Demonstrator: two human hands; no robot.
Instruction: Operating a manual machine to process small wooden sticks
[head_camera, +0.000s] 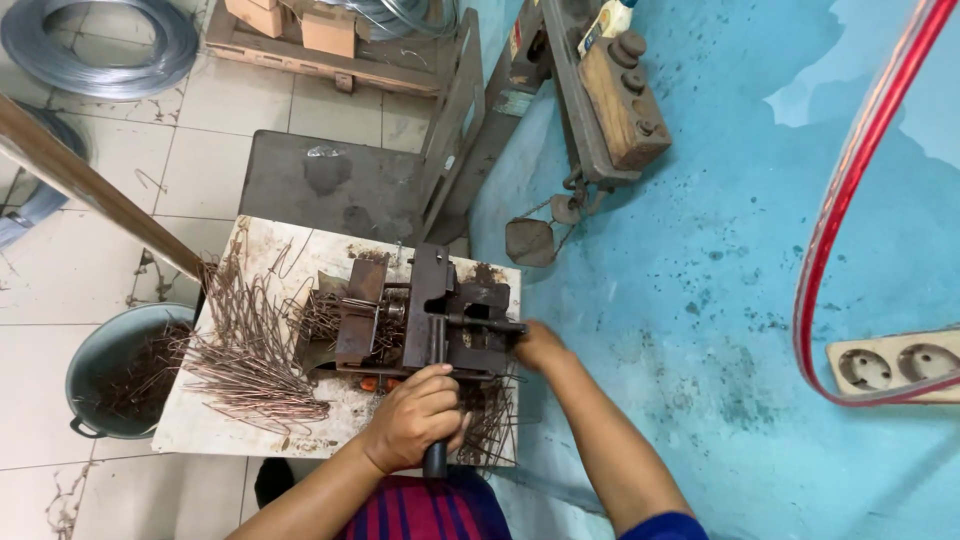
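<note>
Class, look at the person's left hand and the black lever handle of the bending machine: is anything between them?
Nothing visible: the left hand is wrapped directly around the lever handle, with the loose wire pieces lying off to the side.

We have a single view, from a camera worn on the head, looking steeply down and slightly forward over our own forearms. It sits close above the small bench (215, 420), whose metal bending jig (430, 315) lies near the frame's centre. Beyond the jig we see tiled floor (200, 150); right of the jig, a blue wall (720, 200) fills the frame.
</note>
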